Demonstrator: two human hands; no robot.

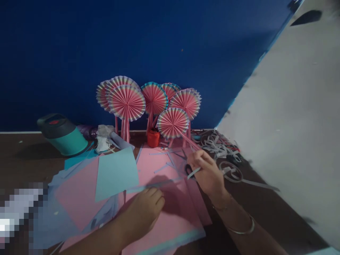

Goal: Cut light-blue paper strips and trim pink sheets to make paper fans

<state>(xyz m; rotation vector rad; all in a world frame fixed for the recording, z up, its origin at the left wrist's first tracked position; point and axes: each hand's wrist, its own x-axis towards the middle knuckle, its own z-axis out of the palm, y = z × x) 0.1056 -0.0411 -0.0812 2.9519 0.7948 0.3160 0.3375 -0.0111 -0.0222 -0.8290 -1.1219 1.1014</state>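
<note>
My left hand (145, 210) is closed in a loose fist and rests on a large pink paper sheet (172, 212), next to a long thin paper strip (156, 185). Farther right, my right hand (208, 171) is closed around scissors (190, 170), whose dark handle and pale blade tip show at its fingers. Loose cut strips (166, 159) lie on the pink paper just beyond it. A light blue sheet (115, 173) lies left of my left hand, over more pink paper.
Several pleated pink paper fans (127, 102) on sticks lean against the blue wall. A small red pot (153, 137) stands below them. A green flask (63, 134) lies at the left. Grey paper scraps (220, 145) pile up at the right beside a pale wall (292, 124).
</note>
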